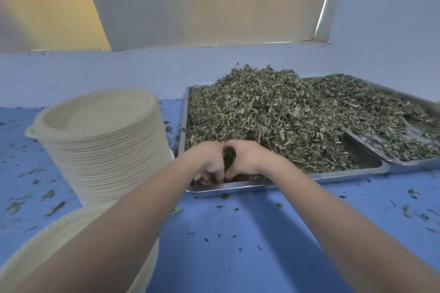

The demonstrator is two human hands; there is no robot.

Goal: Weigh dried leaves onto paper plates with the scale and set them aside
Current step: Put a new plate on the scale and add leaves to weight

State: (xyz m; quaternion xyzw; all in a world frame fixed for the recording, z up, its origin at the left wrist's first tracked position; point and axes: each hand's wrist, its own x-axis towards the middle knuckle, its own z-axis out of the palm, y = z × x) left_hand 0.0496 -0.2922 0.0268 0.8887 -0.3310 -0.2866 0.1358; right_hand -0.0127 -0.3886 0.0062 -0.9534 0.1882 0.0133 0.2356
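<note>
Both hands — left hand (209,162); right hand (245,157) — round dried leaves (262,112)

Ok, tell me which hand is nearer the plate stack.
Left. The left hand scoops leaves at the tray's near corner beside the plate stack; the right hand is just beyond it, farther away.

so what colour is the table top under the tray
Blue table top, flecked with green leaf bits; head view shows it.
</note>
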